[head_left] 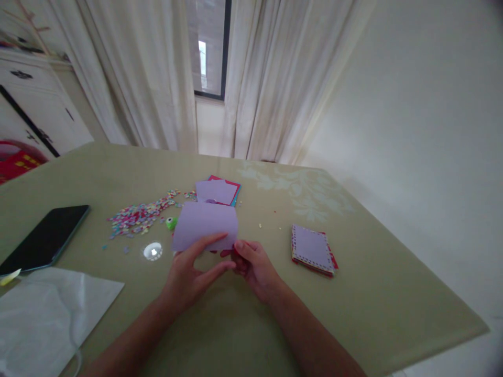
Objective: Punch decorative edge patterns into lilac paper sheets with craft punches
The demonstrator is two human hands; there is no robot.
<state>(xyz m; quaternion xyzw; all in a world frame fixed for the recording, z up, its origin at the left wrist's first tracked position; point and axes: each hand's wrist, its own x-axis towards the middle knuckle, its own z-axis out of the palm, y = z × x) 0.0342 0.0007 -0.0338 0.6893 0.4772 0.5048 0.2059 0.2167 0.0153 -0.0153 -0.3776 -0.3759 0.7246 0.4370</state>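
Note:
A slightly curved sheet of purple paper [206,225] is held tilted above the table. My left hand [188,275] grips its lower edge, with the index finger across the front face and the thumb stretched below it. At the paper's lower right corner, my right hand [255,267] is closed around a small red thing, mostly hidden by the fingers and the sheet. Behind the paper lies a stack of purple, red and blue sheets [228,191]. A green item with an eye-like spot [171,223] shows beside the sheet's left edge.
Small multicoloured paper dots [137,217] lie heaped on the green tablecloth [385,272]. To the right rests a stack of cards [313,248] with holes along the edges. A clear dome [152,251], a dark tablet [43,238] and a white sheet or bag [43,319] are leftward.

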